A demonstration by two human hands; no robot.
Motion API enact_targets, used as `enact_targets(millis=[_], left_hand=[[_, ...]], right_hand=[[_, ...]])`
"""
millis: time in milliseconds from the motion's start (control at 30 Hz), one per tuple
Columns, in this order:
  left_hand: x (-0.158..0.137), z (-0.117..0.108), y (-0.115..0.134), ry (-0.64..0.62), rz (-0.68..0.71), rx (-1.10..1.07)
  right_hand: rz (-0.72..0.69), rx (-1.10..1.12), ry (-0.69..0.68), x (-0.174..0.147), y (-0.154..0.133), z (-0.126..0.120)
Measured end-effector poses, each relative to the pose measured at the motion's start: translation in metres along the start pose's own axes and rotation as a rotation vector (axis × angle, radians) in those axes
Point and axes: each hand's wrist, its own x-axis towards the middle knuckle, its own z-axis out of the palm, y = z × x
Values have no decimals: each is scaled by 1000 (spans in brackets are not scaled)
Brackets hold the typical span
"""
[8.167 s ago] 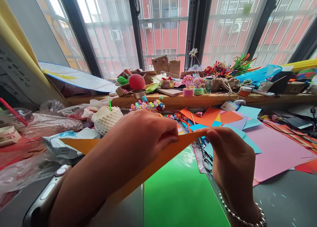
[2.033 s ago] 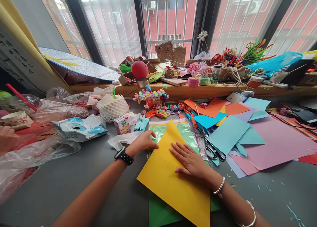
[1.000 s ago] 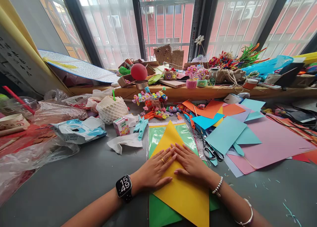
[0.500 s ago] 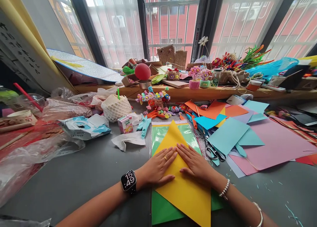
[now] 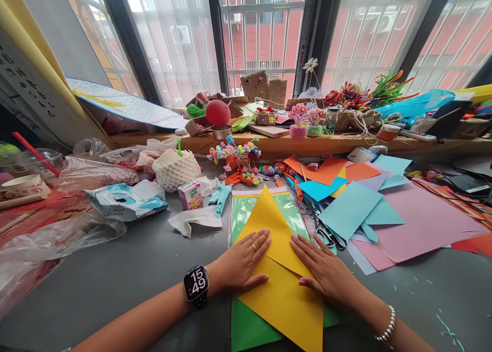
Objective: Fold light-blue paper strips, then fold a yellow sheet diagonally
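A folded sheet of yellow paper (image 5: 280, 303) lies in front of me, its pointed tip facing the window and a flap edge showing across its middle. Under it is a green paper pack (image 5: 251, 326) in a clear plastic sleeve. My left hand (image 5: 246, 260) rests flat on the yellow paper's left side, fingers stretched out, with a ring on one finger and a black watch on the wrist. Flat along the right edge of the fold lies my right hand (image 5: 325, 265), fingers extended, its thumb on the paper.
Black-handled scissors (image 5: 326, 234) lie right of the pack, near teal paper (image 5: 350, 208) and a large pink sheet (image 5: 430, 224). Leftward are a small pink box (image 5: 191, 194), a crumpled tissue (image 5: 194, 219) and a wet-wipe pack (image 5: 126, 201). Crafts crowd the wooden sill (image 5: 269, 146).
My right hand has slid right and slightly down, away from my left hand, uncovering the flap edge in the middle. My left hand stays nearly in place on the paper.
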Motion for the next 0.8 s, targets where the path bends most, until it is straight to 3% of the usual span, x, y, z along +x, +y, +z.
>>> enact_targets(millis=[133,367,567,800], left_hand=[[12,-5,4,-20,12,16],[58,-1,-3,-41,110,-31],[63,3,-17,-50,130,-66],[74,3,-42,-45,56,-89]], right_hand=[[0,12,5,2,-1,-2],[14,13,-9,3,-1,2],[14,34,28,3,-2,2],[22,58,-20,2,-1,0]])
